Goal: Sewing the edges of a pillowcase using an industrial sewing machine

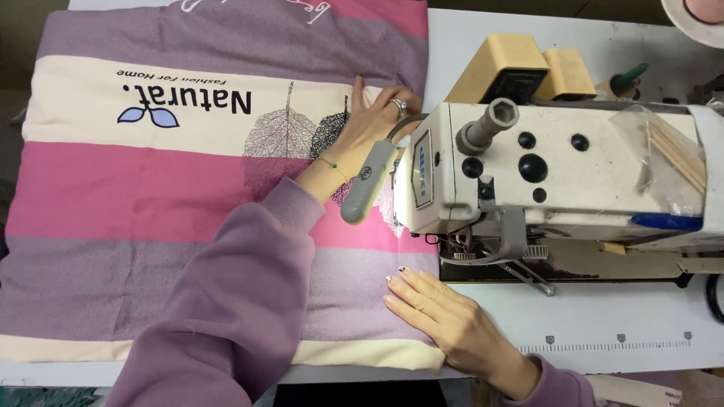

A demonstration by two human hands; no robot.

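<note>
I press both palms flat on the striped fabric (151, 188), left hand (369, 124) behind the sewing machine (543, 166), right hand (437, 313) just before its needle (hidden), where fingertips risk a prick.

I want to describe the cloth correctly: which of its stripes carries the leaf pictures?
The cream stripe near the far edge; dark leaf drawings run along it toward the left hand. The pink and purple stripes look plain there.
</note>
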